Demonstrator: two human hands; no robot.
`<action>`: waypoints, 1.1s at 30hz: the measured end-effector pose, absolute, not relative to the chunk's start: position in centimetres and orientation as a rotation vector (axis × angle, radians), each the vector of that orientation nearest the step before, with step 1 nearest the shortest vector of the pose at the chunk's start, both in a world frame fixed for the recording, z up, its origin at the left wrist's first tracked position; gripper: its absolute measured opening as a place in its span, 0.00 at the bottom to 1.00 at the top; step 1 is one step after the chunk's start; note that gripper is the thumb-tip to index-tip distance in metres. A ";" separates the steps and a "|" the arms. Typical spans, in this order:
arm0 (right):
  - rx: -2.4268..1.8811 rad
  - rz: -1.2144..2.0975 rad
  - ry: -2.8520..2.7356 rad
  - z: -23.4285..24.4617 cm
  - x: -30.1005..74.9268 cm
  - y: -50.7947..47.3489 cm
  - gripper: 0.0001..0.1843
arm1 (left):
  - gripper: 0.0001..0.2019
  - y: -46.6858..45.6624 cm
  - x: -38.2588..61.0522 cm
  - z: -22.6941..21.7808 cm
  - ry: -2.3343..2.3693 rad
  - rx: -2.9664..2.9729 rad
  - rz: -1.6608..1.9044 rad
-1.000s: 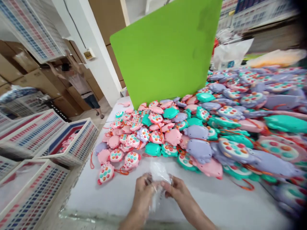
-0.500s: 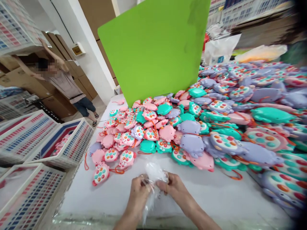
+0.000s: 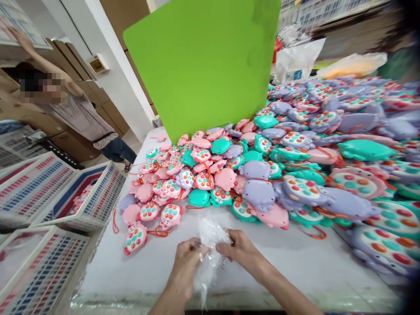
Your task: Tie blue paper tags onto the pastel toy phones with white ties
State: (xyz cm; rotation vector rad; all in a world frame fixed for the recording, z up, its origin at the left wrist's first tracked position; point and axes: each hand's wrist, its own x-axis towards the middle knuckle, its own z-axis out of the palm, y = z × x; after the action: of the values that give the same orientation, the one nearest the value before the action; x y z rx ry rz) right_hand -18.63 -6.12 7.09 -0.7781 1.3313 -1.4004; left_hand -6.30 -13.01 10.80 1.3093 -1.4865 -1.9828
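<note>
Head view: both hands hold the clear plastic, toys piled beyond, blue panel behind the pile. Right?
The panel isn't blue; the head view shows it bright green. The rest stands: left hand and right hand hold the clear plastic, toys piled beyond.

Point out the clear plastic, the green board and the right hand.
Clear plastic [image 3: 209, 240], head view: its crumpled upper middle.
Green board [image 3: 206, 70], head view: middle of its flat face.
Right hand [image 3: 243, 252], head view: back of the hand.
</note>
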 end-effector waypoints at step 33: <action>-0.609 -1.527 1.337 6.5 -17.8 -6.0 0.10 | 0.09 -11.8 -5.7 9.3 -1.267 1.387 -1.982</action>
State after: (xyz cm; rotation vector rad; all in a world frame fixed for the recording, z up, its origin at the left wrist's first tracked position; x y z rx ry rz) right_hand -17.80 -6.00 6.51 -0.6087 1.3374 -1.5265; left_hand -5.67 -11.78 9.34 1.3872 -1.2669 -1.9823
